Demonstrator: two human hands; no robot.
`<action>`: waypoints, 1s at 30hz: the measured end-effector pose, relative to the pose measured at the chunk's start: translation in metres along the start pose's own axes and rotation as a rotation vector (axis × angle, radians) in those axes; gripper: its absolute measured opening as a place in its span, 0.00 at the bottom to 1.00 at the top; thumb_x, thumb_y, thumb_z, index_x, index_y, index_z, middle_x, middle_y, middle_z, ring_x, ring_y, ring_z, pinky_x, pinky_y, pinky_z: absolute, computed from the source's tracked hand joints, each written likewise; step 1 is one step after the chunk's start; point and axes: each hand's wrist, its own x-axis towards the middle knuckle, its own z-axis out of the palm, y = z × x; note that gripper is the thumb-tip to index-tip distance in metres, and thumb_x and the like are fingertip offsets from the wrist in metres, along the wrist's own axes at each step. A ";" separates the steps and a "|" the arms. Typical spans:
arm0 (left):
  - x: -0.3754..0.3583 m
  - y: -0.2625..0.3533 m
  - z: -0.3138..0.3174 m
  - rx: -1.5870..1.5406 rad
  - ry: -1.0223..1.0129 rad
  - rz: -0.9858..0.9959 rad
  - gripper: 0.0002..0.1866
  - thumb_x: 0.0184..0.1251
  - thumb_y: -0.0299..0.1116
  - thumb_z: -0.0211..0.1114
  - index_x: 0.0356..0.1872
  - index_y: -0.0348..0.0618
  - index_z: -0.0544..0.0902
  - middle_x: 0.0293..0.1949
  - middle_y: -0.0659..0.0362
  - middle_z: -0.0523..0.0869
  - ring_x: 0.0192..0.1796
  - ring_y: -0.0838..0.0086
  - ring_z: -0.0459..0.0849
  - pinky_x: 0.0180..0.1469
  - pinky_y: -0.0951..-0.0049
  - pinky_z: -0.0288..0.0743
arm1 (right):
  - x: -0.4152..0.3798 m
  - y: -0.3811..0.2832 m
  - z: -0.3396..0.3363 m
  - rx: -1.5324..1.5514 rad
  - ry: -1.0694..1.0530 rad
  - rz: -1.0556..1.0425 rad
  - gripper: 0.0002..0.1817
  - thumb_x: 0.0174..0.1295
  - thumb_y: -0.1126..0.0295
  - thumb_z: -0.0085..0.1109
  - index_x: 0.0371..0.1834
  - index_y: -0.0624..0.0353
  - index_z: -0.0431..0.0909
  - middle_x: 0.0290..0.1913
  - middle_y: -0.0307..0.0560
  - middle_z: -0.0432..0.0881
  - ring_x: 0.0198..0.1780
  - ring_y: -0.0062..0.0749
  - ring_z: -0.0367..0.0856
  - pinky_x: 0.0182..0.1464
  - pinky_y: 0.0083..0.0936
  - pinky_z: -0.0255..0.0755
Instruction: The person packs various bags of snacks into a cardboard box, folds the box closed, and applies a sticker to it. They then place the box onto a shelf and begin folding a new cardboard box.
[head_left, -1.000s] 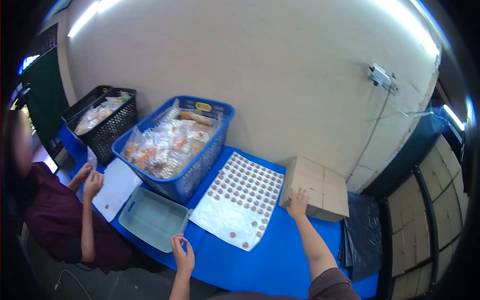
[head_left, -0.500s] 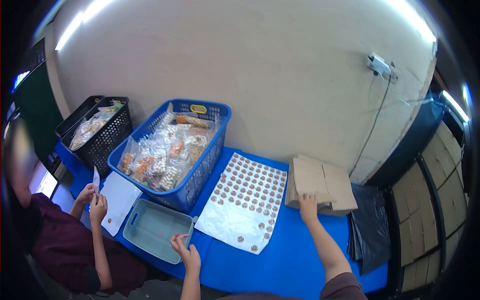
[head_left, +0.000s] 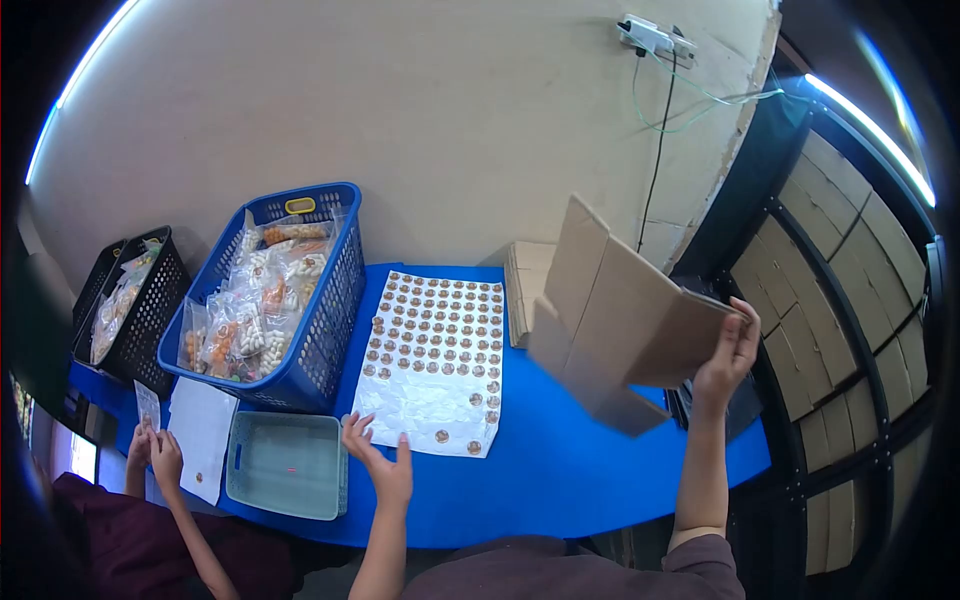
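Observation:
A brown cardboard box (head_left: 625,305), folded flat with its flaps loose, is lifted above the table's right side. Gripping its right edge is my right hand (head_left: 728,355). My left hand (head_left: 382,462) hovers with fingers apart and holds nothing, near the lower left corner of the sticker sheet (head_left: 420,395). Round brown stickers cover the sheet's upper part and run down its right side. Left of that hand stands a grey-green tray (head_left: 337,480) with a small pinkish piece inside. More flattened cardboard (head_left: 525,290) rests against the wall, partly hidden by the lifted box.
A blue basket (head_left: 345,255) holds several filled clear bags. Black baskets (head_left: 165,290) stand further left. A co-worker's hands (head_left: 155,455) hold a small clear bag near a white sheet (head_left: 200,425). Racks of cardboard boxes (head_left: 800,300) stand at right.
My right hand has taken a folded box off the pile and raised it to the right. My left hand stays open, its fingers now spread more. The view has swung right.

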 end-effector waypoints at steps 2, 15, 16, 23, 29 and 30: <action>-0.004 0.013 0.003 0.075 -0.140 0.071 0.34 0.56 0.29 0.68 0.64 0.42 0.62 0.68 0.50 0.57 0.70 0.58 0.57 0.69 0.56 0.56 | -0.005 -0.008 -0.019 0.175 -0.007 0.068 0.11 0.73 0.64 0.50 0.48 0.59 0.74 0.40 0.37 0.76 0.39 0.15 0.73 0.45 0.14 0.67; -0.063 0.019 -0.001 -0.225 -1.279 -0.393 0.24 0.69 0.37 0.64 0.61 0.36 0.74 0.46 0.57 0.86 0.50 0.78 0.79 0.53 0.76 0.73 | -0.054 0.034 -0.065 0.309 -0.149 0.537 0.29 0.56 0.81 0.48 0.64 0.58 0.64 0.56 0.44 0.71 0.55 0.30 0.74 0.63 0.28 0.65; -0.066 0.016 -0.003 -0.224 -1.276 -0.406 0.24 0.69 0.37 0.64 0.61 0.36 0.74 0.46 0.57 0.86 0.50 0.78 0.79 0.53 0.76 0.73 | -0.053 0.028 -0.066 0.212 -0.120 0.489 0.27 0.54 0.82 0.47 0.61 0.59 0.67 0.55 0.44 0.72 0.55 0.31 0.74 0.62 0.29 0.66; -0.072 0.029 0.012 -0.369 -1.286 -0.524 0.30 0.76 0.48 0.50 0.70 0.38 0.62 0.66 0.50 0.70 0.67 0.71 0.68 0.65 0.70 0.65 | -0.126 0.042 -0.054 -0.125 -1.080 0.164 0.24 0.46 0.86 0.41 0.47 0.60 0.76 0.51 0.54 0.74 0.54 0.48 0.73 0.61 0.37 0.65; -0.109 -0.006 0.049 -0.333 -1.299 -0.203 0.33 0.76 0.44 0.52 0.75 0.42 0.54 0.76 0.50 0.53 0.77 0.63 0.52 0.75 0.66 0.47 | -0.263 0.040 -0.016 -0.038 -1.197 0.593 0.29 0.72 0.63 0.47 0.74 0.51 0.52 0.62 0.61 0.67 0.66 0.48 0.65 0.67 0.39 0.60; -0.112 -0.007 0.053 -0.355 -1.277 -0.241 0.33 0.76 0.43 0.52 0.75 0.42 0.54 0.76 0.50 0.53 0.77 0.63 0.52 0.75 0.66 0.47 | -0.275 0.044 -0.014 -0.016 -1.093 0.703 0.32 0.74 0.59 0.46 0.77 0.50 0.45 0.62 0.58 0.68 0.67 0.45 0.64 0.68 0.35 0.60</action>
